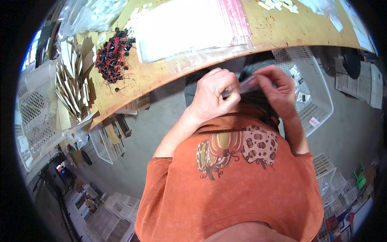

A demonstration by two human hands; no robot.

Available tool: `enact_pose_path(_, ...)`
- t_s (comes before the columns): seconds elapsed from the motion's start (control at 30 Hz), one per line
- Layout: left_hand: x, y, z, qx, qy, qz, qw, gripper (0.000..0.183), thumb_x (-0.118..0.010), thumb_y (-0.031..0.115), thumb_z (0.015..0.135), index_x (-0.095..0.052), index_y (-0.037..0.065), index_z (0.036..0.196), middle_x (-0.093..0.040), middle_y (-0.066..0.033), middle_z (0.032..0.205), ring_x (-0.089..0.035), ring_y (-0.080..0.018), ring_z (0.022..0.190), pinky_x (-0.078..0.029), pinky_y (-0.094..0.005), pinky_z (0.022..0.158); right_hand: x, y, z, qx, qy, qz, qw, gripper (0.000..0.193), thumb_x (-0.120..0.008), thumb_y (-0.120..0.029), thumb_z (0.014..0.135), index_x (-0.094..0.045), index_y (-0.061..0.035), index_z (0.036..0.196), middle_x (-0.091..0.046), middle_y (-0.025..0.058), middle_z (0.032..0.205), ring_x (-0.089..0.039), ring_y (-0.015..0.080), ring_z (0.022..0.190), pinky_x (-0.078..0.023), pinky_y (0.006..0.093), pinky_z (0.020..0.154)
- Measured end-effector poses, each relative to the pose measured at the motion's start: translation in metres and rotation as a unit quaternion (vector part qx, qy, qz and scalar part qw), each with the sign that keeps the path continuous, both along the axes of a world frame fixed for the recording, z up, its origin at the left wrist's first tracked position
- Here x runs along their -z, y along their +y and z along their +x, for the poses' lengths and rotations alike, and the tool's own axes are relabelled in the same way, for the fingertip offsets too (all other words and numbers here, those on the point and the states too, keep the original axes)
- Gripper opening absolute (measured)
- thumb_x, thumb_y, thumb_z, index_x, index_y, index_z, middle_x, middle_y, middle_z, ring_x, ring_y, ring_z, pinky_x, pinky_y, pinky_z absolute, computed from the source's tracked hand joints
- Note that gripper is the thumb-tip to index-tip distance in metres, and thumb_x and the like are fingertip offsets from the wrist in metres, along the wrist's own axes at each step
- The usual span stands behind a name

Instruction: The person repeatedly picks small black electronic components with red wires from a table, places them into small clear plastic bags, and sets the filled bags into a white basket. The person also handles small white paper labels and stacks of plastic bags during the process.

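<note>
My left hand (215,93) is closed in a fist over my lap, just off the table's near edge. A thin, greyish, see-through piece (244,85), perhaps plastic, stretches from its fingers toward my right hand (278,89). That right hand pinches the other end between thumb and bent forefinger, somewhat smeared by motion. What kind of thing the piece is cannot be made out. On the table ahead lie bright white sheets (181,30) with pink strips (231,20) along their right side. Left of them is a heap of small black parts with red wires (115,56).
The wooden table (290,30) curves across the top. Cardboard pieces (72,80) stand bunched at its left, beside a white plastic crate (38,97). A clear bag of white parts (94,14) lies behind. Right of my knees stands another white crate (322,94) holding small pieces.
</note>
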State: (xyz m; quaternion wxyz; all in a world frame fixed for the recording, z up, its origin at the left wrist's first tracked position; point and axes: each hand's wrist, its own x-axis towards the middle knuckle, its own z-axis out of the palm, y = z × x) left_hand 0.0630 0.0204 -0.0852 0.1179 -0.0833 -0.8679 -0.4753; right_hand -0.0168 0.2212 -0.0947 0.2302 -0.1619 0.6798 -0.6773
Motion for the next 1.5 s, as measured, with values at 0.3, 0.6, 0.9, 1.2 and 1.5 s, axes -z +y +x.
enact_pose_path(0.3,-0.035,-0.009,-0.027,-0.004,0.062,-0.074,0.995,0.006,-0.068,0.007,0.075,-0.063,0.009,0.077,-0.059,-0.0081,0.074,-0.060,-0.0294,0.074,-0.051,-0.0418,0.066,0.006,0.097,-0.053,0.228,0.134,0.093,0.960,0.010,-0.060,-0.006,0.103,-0.068,-0.0016,0.107,-0.067,0.0003,0.090,-0.059,0.0055,0.075,-0.050,0.0228,0.069)
enact_pose_path(0.6,-0.021,-0.095,-0.060,-0.277,-0.029,-0.205,0.938,0.036,-0.083,0.033,0.082,-0.063,0.005,0.093,-0.063,-0.0130,0.089,-0.059,-0.0347,0.088,-0.049,-0.0454,0.081,0.033,0.139,-0.062,0.129,0.328,0.545,0.761,0.018,-0.063,-0.010,0.096,-0.071,-0.0025,0.110,-0.070,0.0201,0.107,-0.068,0.0422,0.097,-0.054,0.0469,0.086)
enact_pose_path(0.9,-0.013,-0.097,-0.058,-0.312,0.087,-0.248,0.913,0.018,-0.073,0.020,0.091,-0.064,0.004,0.088,-0.064,-0.0129,0.079,-0.062,-0.0334,0.076,-0.049,-0.0447,0.072,0.019,0.026,-0.036,0.001,0.332,0.333,0.883,0.013,-0.061,-0.007,0.096,-0.070,-0.0017,0.104,-0.071,0.0192,0.103,-0.069,0.0406,0.095,-0.055,0.0458,0.084)
enact_pose_path(1.2,0.010,-0.117,-0.052,-0.361,0.047,0.017,0.931,0.015,-0.072,0.018,0.095,-0.071,0.003,0.092,-0.069,-0.0093,0.076,-0.066,-0.0195,0.070,-0.052,-0.0339,0.067,0.019,-0.003,-0.015,-0.086,0.304,0.259,0.913,0.016,-0.056,-0.002,0.095,-0.065,-0.0040,0.107,-0.069,0.0189,0.098,-0.066,0.0425,0.094,-0.053,0.0486,0.081)
enact_pose_path(1.5,-0.033,-0.090,-0.016,-0.312,0.286,-0.173,0.889,0.020,-0.082,0.002,0.076,-0.068,0.008,0.087,-0.065,-0.0060,0.080,-0.060,-0.0220,0.070,-0.049,-0.0337,0.067,-0.005,-0.026,0.001,-0.136,0.019,0.067,0.988,0.016,-0.065,-0.018,0.104,-0.071,-0.0021,0.103,-0.072,0.0032,0.093,-0.066,0.0088,0.077,-0.052,0.0223,0.068)
